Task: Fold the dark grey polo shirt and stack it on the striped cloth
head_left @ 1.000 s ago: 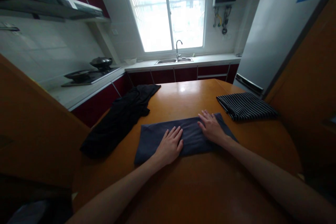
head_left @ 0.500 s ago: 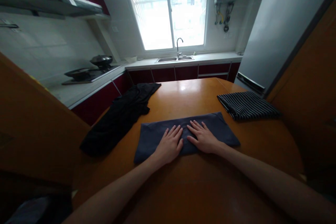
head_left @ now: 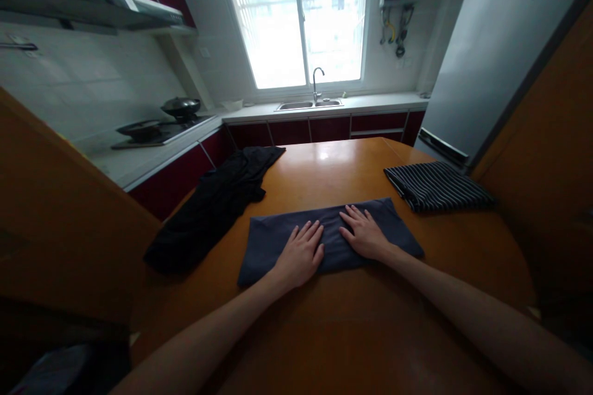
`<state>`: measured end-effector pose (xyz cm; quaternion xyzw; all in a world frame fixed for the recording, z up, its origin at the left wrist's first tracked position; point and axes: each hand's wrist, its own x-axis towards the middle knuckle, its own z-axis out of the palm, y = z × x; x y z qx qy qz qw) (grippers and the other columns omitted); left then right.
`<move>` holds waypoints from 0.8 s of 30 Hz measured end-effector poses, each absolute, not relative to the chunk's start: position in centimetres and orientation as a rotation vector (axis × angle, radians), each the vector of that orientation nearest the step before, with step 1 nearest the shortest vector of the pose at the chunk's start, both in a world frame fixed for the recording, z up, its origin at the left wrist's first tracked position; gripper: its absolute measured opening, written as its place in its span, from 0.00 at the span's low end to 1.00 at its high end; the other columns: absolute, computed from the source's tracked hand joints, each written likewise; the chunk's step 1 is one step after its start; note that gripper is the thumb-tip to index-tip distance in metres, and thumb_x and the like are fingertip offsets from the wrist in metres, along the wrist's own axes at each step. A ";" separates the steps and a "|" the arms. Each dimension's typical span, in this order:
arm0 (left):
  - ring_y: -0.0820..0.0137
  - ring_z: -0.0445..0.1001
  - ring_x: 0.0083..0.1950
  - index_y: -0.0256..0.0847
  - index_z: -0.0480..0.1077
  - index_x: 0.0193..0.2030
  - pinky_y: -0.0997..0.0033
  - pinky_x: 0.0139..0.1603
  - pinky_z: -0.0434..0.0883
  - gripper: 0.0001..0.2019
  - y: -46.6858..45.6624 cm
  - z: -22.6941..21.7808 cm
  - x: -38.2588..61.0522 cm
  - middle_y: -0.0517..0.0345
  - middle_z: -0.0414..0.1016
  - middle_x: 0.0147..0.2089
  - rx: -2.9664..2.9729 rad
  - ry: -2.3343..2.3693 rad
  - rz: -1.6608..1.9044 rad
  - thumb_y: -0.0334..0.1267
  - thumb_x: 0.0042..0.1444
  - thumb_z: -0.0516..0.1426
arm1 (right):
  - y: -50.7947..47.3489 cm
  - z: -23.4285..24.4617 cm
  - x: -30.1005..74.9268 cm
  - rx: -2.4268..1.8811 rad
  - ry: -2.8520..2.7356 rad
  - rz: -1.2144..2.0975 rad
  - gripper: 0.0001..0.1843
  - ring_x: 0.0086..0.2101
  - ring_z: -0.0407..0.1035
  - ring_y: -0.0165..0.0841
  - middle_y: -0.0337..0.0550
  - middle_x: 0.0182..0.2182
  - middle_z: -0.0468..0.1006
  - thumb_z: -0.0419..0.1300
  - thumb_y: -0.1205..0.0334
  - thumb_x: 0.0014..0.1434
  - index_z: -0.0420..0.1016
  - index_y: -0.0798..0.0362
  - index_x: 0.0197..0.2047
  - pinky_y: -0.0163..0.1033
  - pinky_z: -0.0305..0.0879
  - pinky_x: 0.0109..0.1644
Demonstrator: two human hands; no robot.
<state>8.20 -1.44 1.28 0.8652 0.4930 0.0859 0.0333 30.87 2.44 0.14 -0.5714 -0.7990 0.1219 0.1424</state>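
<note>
A dark blue-grey piece of cloth [head_left: 264, 241], folded into a long flat rectangle, lies across the wooden table [head_left: 324, 333] in front of me. My left hand [head_left: 301, 253] rests palm down near its middle, fingers stretched out. To the right, my right hand [head_left: 364, 232] also presses flat on the cloth with its fingers spread. Small creases show in the fabric between the two hands. Whether the cloth is a garment I cannot tell.
Black clothing [head_left: 213, 207] is spread along the table's left side. A folded black-and-white striped cloth [head_left: 438, 186] lies at the right. Beyond the table are a counter with a sink [head_left: 296, 105], a stove with pans [head_left: 180, 107] and a fridge [head_left: 486, 55].
My right hand has slid a little to the right and away from me over the cloth. My left hand has stayed in nearly the same place.
</note>
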 end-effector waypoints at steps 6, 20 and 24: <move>0.59 0.50 0.77 0.39 0.58 0.73 0.48 0.75 0.50 0.27 -1.4 1.2 8.1 0.50 0.53 0.75 2.672 1.509 0.275 0.45 0.71 0.44 | 2.4 0.1 30.8 -1.643 -2.303 0.337 0.31 0.72 0.42 0.40 0.50 0.73 0.52 0.49 0.50 0.69 0.61 0.54 0.71 0.54 0.35 0.74; 0.59 0.50 0.77 0.40 0.57 0.73 0.48 0.75 0.50 0.27 -1.4 1.2 8.1 0.51 0.53 0.76 2.661 1.513 0.267 0.45 0.71 0.44 | 2.7 0.0 31.2 -1.658 -2.291 0.327 0.31 0.72 0.42 0.41 0.51 0.73 0.52 0.49 0.50 0.69 0.61 0.54 0.71 0.54 0.35 0.73; 0.59 0.49 0.77 0.39 0.57 0.73 0.48 0.75 0.49 0.27 -1.5 1.4 8.2 0.51 0.53 0.76 2.653 1.512 0.260 0.45 0.71 0.44 | 3.4 -0.2 31.7 -1.683 -2.283 0.313 0.31 0.72 0.42 0.40 0.52 0.72 0.52 0.48 0.51 0.69 0.61 0.54 0.71 0.53 0.36 0.73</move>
